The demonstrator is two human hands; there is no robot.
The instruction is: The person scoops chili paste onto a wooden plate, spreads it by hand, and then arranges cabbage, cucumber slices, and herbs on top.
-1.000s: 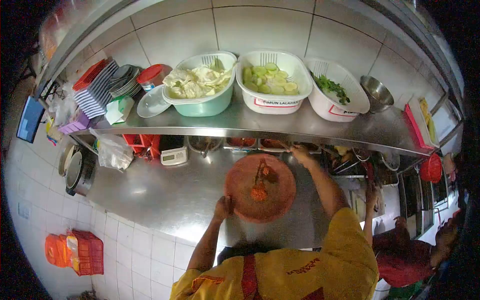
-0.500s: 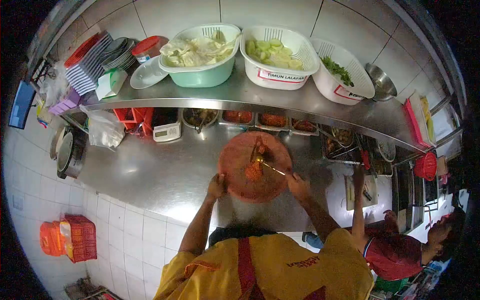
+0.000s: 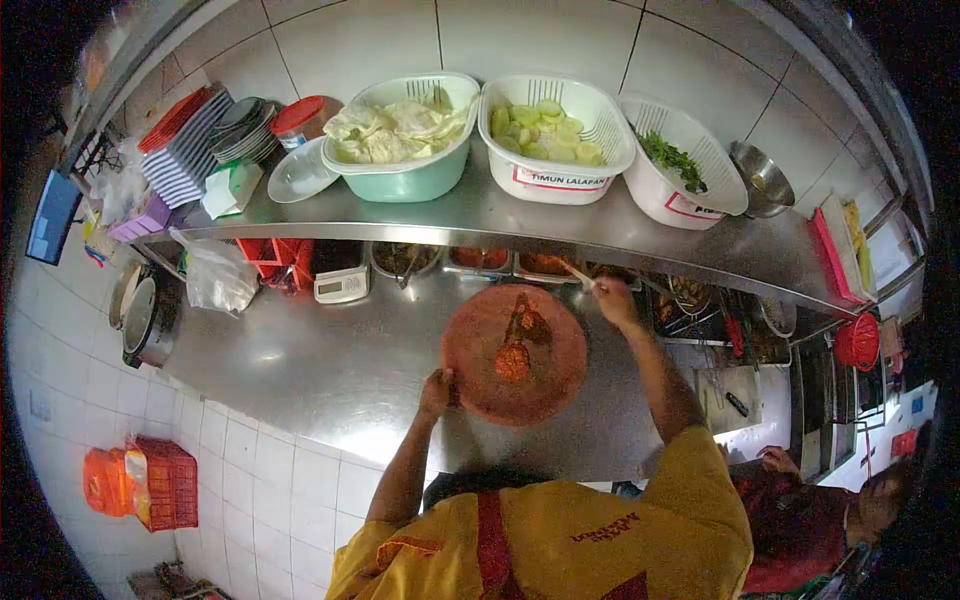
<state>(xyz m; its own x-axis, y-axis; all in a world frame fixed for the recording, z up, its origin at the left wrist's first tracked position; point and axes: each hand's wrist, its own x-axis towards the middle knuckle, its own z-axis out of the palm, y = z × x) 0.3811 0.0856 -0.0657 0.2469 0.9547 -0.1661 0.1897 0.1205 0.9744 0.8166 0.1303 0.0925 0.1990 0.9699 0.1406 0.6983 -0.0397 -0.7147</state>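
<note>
A round reddish-brown mortar plate (image 3: 475, 320) lies on the steel counter. On it are a mound of orange-red chili paste (image 3: 513, 363) and a dark wet smear (image 3: 537, 332). My left hand (image 3: 436, 391) grips the plate's left rim. Above and to the right of the plate, my right hand (image 3: 613, 302) is closed on the handle of a spoon (image 3: 577, 273). The spoon points up and left to the metal tubs of red sauce (image 3: 545, 264) under the shelf; its bowl end is hard to make out.
The steel shelf (image 3: 420, 222) overhangs the counter's back, carrying baskets of cabbage (image 3: 395, 135), cucumber slices (image 3: 548, 132) and green leaves (image 3: 672, 160). A scale (image 3: 342, 285) stands left of the tubs. At right lie a cutting board (image 3: 722, 385) and knife (image 3: 737, 404), near a person in red (image 3: 795, 525).
My right hand has lifted the spoon off the paste and carried it up and away to the sauce tubs. My left hand stays on the rim. The other person's arm has drawn back from the counter.
</note>
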